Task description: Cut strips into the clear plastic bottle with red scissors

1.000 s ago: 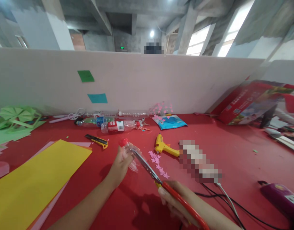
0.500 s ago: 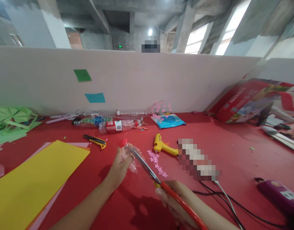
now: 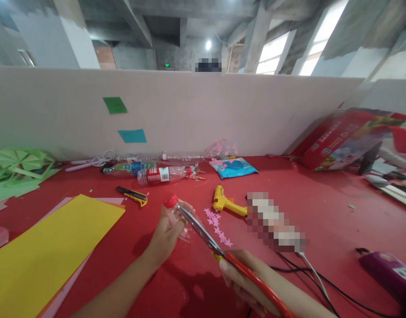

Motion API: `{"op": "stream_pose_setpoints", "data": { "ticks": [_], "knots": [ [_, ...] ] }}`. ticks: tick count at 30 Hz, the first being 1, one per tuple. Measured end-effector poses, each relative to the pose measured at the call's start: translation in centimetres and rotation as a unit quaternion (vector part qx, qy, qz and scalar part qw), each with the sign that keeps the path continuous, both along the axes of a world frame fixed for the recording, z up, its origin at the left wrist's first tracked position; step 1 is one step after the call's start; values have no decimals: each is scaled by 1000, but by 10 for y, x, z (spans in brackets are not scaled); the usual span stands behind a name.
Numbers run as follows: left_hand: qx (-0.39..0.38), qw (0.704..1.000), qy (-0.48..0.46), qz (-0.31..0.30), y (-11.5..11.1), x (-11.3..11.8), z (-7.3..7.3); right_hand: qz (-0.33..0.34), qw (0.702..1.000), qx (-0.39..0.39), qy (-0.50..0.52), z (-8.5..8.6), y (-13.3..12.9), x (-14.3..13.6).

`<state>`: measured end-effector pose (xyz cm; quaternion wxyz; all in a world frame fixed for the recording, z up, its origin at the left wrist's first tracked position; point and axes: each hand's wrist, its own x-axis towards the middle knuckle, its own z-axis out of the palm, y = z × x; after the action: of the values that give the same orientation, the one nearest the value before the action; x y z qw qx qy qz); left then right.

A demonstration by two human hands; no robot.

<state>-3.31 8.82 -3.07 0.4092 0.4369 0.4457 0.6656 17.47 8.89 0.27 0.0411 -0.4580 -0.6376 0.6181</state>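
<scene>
My left hand [image 3: 169, 234] is closed around a piece of clear plastic bottle [image 3: 186, 232] with a red cap [image 3: 171, 201] at its top. In my right hand [image 3: 245, 278] are scissors [image 3: 204, 236] with red handles, their blades nearly together and reaching up to the clear plastic beside my left thumb. Where exactly the blade tips meet the plastic is hard to tell. Pink paper stars [image 3: 217, 225] lie on the red table just beyond the blades, and a yellow glue gun [image 3: 227, 203] rests behind them.
Plastic bottles [image 3: 159, 175] and a blue packet [image 3: 236, 167] lie along the white partition [image 3: 189, 110]. At left are a yellow cutter [image 3: 133, 195], yellow paper [image 3: 57, 247] and green paper [image 3: 22, 163]. Black cables [image 3: 309, 276] run at right, near a purple object [image 3: 386, 267].
The scissor blades have closed slightly against the plastic. Both hands hold nearly the same place, and the whole view has shifted a little.
</scene>
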Motion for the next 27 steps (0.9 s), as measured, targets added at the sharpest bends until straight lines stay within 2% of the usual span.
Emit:
{"op": "stream_pose_setpoints", "data": {
  "ticks": [4,7,14,18,23,27],
  "knots": [
    [-3,999,35,-2,-1,-1,2,24,999,8,41,-4,1,0],
    [-2,999,42,-11,-2,-1,4,15,999,20,38,-6,0,-2],
    [0,1000,-15,-24,-1,2,4,39,996,75,27,-1,-8,-4],
    [5,999,-15,-36,-1,1,3,51,994,91,28,5,-7,-3],
    [2,1000,-4,-29,0,-3,2,41,996,73,24,8,-7,-4],
    [-2,1000,-6,-24,2,-3,1,18,999,22,33,-2,-4,-3]
  ]
}}
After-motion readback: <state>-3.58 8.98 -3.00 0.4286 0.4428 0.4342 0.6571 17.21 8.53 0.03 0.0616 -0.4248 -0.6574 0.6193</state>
